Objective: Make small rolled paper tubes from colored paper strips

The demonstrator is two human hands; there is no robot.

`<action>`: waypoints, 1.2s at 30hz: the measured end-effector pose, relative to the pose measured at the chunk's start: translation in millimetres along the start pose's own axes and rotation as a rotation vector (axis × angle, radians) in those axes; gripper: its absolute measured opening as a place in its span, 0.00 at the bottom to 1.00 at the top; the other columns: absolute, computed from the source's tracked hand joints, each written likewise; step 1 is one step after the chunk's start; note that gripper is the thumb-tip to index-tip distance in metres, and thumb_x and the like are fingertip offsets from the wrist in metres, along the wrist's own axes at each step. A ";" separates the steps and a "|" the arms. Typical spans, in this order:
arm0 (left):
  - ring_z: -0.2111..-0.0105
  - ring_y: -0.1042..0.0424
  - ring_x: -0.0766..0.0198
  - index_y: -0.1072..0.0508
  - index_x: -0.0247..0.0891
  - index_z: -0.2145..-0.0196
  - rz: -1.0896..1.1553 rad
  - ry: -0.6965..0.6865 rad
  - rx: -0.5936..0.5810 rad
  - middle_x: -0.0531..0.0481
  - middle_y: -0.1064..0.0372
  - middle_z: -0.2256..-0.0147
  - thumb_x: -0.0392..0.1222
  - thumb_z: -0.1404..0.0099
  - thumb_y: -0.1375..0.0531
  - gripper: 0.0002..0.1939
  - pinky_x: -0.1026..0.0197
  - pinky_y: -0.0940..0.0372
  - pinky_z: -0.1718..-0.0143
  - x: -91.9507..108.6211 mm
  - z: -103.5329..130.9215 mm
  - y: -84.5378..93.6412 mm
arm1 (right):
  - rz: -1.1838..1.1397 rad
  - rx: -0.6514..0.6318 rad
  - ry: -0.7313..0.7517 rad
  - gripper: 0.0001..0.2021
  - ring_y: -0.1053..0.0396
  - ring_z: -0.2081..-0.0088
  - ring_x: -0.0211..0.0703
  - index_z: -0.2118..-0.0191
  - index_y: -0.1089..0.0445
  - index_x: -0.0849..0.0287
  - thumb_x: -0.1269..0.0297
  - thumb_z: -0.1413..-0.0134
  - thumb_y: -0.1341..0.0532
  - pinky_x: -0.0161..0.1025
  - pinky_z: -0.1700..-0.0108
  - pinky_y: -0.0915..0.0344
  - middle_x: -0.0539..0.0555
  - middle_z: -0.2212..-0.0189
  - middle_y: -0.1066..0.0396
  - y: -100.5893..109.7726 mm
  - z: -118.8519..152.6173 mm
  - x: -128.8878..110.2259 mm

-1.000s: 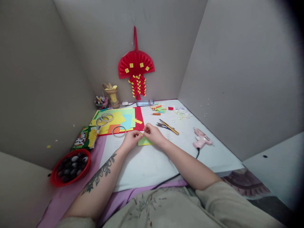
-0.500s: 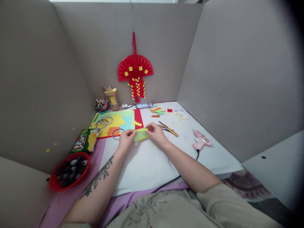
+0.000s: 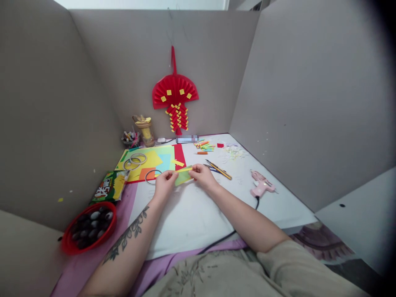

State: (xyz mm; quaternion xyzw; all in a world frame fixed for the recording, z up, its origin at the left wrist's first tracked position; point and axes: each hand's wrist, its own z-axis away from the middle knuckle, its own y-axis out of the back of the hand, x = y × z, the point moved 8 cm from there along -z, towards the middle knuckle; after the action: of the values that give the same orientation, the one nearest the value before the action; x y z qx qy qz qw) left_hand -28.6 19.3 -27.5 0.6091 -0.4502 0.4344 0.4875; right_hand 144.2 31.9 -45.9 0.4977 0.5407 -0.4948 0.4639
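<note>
Both hands hold the green paper (image 3: 183, 179) out between them, just above the white surface (image 3: 192, 222). The left hand (image 3: 165, 181) has its fingers pinched closed on the paper's left end, and the right hand (image 3: 202, 175) has its fingers pinched closed on the right end. A yellow band (image 3: 185, 170) runs along the far edge of the green paper, which slants slightly upward to the right.

Left of and beyond the green paper lie overlapping coloured sheets (image 3: 154, 158), with two thin rings (image 3: 138, 158) on them; another ring (image 3: 152, 176) lies nearer the paper, partly hidden by the left hand. Farther left are a green and yellow packet (image 3: 110, 186) and a red bowl (image 3: 114, 225) of dark, rounded things (image 3: 93, 225).

Beyond the green paper, slightly to its right, lie small coloured rolls (image 3: 206, 146) and an orange stick (image 3: 202, 153), with pale scraps (image 3: 235, 152) farther right. A yellow-and-black tool (image 3: 223, 170) rests closer on that side, and a pink glue gun (image 3: 262, 184) lies well to the right of the paper. A red fan decoration (image 3: 175, 93) hangs on the wall behind.
</note>
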 end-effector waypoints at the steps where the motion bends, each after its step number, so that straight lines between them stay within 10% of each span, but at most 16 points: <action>1: 0.77 0.38 0.67 0.27 0.34 0.73 0.008 0.004 -0.007 0.53 0.33 0.78 0.48 0.50 0.38 0.14 0.65 0.43 0.74 -1.2 0.3 -1.3 | -0.010 0.020 0.005 0.11 0.42 0.80 0.33 0.73 0.35 0.59 0.59 0.63 0.37 0.31 0.79 0.46 0.45 0.82 0.37 1.3 0.3 -1.2; 21: 0.74 0.35 0.67 0.28 0.35 0.71 0.082 0.005 0.021 0.52 0.30 0.74 0.46 0.49 0.38 0.11 0.66 0.41 0.71 -10.1 -3.3 -1.0 | -0.126 0.192 0.077 0.10 0.41 0.75 0.36 0.74 0.35 0.58 0.59 0.65 0.37 0.34 0.72 0.45 0.48 0.78 0.36 19.2 0.5 -10.8; 36: 0.73 0.31 0.65 0.30 0.34 0.66 0.186 0.052 -0.248 0.49 0.29 0.71 0.46 0.50 0.37 0.15 0.65 0.38 0.72 -8.0 6.7 -27.3 | 0.303 -0.232 0.126 0.03 0.38 0.73 0.37 0.75 0.33 0.60 0.68 0.61 0.42 0.34 0.70 0.42 0.48 0.76 0.35 -10.4 11.6 -17.8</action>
State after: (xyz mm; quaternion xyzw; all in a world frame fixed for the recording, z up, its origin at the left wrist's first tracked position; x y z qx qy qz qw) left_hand -3.2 16.9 -41.7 0.4884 -0.5420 0.4345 0.5282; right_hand 135.3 18.8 -28.4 0.5466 0.5408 -0.3216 0.5525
